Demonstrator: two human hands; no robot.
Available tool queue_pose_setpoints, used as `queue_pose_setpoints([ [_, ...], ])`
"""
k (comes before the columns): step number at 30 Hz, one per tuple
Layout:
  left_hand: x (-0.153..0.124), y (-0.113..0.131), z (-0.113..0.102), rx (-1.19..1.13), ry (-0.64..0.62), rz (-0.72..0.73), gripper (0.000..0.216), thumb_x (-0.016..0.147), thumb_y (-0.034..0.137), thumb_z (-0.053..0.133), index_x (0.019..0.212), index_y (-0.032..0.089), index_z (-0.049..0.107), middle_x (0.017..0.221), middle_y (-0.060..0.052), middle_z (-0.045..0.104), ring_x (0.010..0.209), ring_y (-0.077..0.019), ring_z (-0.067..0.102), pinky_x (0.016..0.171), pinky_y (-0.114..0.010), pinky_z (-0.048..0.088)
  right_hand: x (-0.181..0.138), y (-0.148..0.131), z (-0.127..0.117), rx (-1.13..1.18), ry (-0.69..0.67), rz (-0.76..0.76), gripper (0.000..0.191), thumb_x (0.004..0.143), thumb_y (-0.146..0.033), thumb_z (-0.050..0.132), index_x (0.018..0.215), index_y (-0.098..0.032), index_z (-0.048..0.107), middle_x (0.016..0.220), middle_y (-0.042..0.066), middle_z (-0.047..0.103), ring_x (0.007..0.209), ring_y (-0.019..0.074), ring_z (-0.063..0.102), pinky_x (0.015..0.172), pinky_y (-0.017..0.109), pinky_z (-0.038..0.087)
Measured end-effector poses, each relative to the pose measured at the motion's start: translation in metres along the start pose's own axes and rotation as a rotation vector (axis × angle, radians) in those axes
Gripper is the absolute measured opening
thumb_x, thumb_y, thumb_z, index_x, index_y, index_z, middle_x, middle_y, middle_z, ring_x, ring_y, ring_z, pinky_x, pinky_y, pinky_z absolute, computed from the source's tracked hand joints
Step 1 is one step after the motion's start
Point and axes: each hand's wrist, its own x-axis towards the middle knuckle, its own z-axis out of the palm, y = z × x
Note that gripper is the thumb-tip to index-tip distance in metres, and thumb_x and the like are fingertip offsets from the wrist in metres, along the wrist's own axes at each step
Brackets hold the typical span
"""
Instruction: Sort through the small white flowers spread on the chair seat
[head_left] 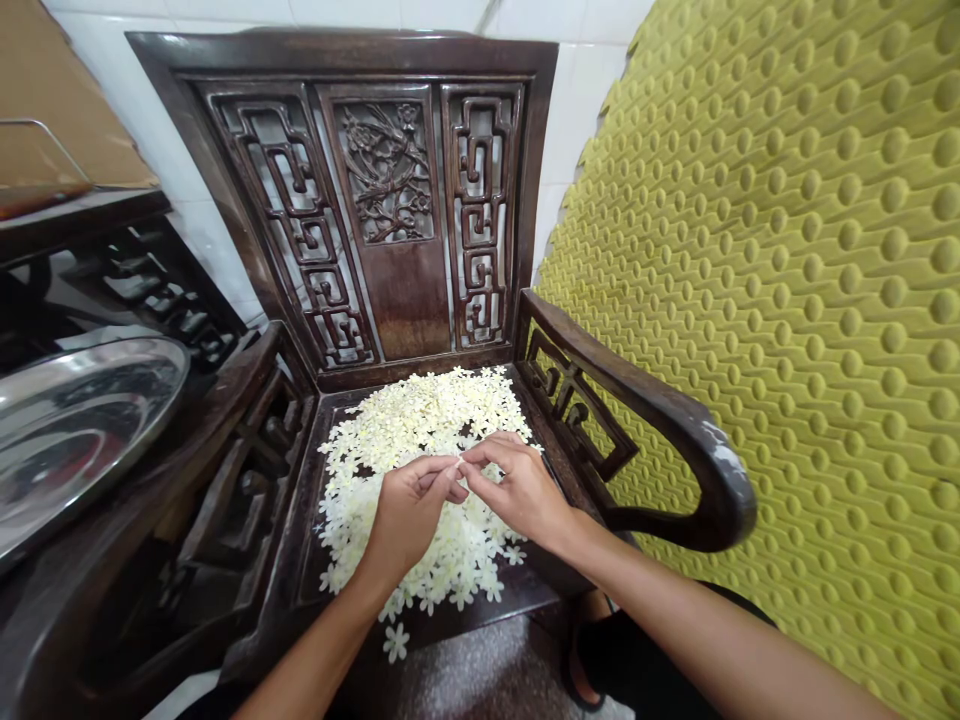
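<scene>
My left hand (411,502) and my right hand (519,488) meet fingertip to fingertip above the seat of a dark carved wooden chair. Between the pinched fingertips shows a tiny pale piece (459,461), which looks like part of a flower but is too small to make out fully. Both hands are closed in a pinch. Beneath and behind them a wide heap of small white, star-shaped flowers (427,410) covers most of the seat, more yellowish at the back. One loose flower (396,642) lies at the seat's front edge.
The chair's carved backrest (409,300) rises behind the flowers. Its right armrest (675,430) curves beside my right forearm, next to a yellow-green studded mat (810,250). At left, a shiny metal tray (90,430) rests by the left armrest (217,410).
</scene>
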Motion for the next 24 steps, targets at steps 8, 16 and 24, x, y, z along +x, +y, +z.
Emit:
queue_pose_setpoints([
  [8, -0.0020, 0.0023, 0.0030, -0.016, -0.021, -0.022, 0.019, 0.078, 0.026, 0.072, 0.092, 0.013, 0.075, 0.070, -0.004, 0.075, 0.064, -0.0149, 0.068, 0.067, -0.027, 0.057, 0.0008, 0.0001, -0.0024, -0.031, 0.023, -0.010, 0.010, 0.084, -0.014, 0.061, 0.076, -0.020, 0.064, 0.072, 0.000, 0.067, 0.073, 0.0166, 0.060, 0.077, 0.032, 0.042],
  [16, -0.0037, 0.0007, 0.0052, -0.032, 0.002, -0.036, 0.018, 0.076, 0.026, 0.074, 0.089, 0.014, 0.075, 0.072, -0.004, 0.076, 0.065, -0.0155, 0.070, 0.066, -0.025, 0.057, -0.0011, 0.0009, -0.0014, -0.079, 0.035, -0.047, 0.011, 0.084, -0.014, 0.060, 0.075, -0.020, 0.061, 0.072, 0.000, 0.068, 0.074, 0.0173, 0.060, 0.085, 0.034, 0.039],
  [24, -0.0035, 0.0057, 0.0076, -0.128, 0.019, -0.104, 0.019, 0.074, 0.027, 0.075, 0.084, 0.011, 0.074, 0.070, -0.004, 0.075, 0.063, -0.0152, 0.069, 0.066, -0.027, 0.058, -0.0001, -0.0011, 0.0004, -0.121, 0.087, -0.114, 0.011, 0.084, -0.014, 0.057, 0.076, -0.020, 0.061, 0.071, -0.001, 0.068, 0.066, 0.0149, 0.061, 0.087, 0.036, 0.039],
])
